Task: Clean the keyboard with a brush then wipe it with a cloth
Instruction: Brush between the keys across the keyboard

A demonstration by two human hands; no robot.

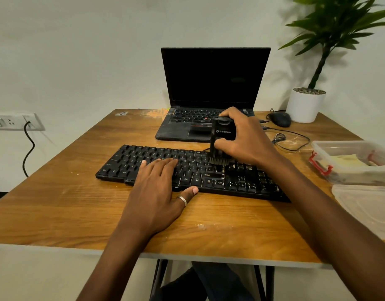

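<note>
A black keyboard point(126, 161) lies across the wooden table point(67, 213), with pale dust on its right-hand keys. My right hand point(246, 137) grips a black block-shaped brush point(222, 135) upright, its bristles touching the keys right of centre. My left hand point(159, 190) lies flat on the keyboard's middle with straight fingers, its thumb at the front edge. A yellowish cloth point(348, 160) shows inside the clear box at the right.
An open black laptop point(211, 83) stands behind the keyboard. A mouse point(279, 119) with a cable and a white plant pot point(304, 105) sit at the back right. A clear box point(330, 146) with red clips and its lid point(370, 209) occupy the right edge.
</note>
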